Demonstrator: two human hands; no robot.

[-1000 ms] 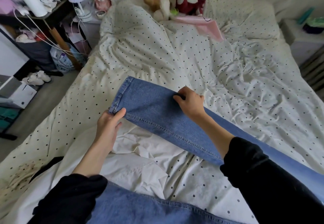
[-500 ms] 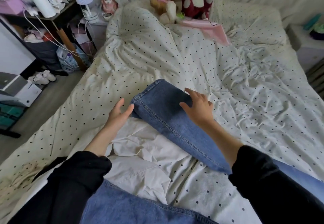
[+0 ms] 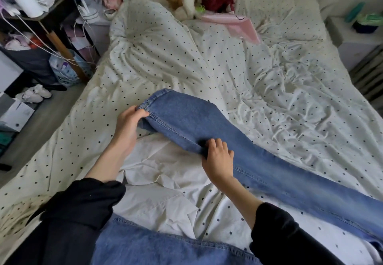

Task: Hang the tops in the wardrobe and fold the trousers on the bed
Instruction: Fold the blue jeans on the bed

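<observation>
You're mid-fold on the jeans [image 3: 238, 152], laid diagonally across the bed [image 3: 269, 90]. Left hand [image 3: 128, 125] pinches the hem corner, right hand [image 3: 218, 157] fingers curled, gripping the leg's near seam. Next, probably: carry hem back twd waistband, edges aligned.

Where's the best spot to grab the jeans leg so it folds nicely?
Probably at the hem. The jeans leg ends in a stiff stitched hem, which the left hand pinches from the left corner. The right hand grips the side seam, coming from the near edge.
</observation>
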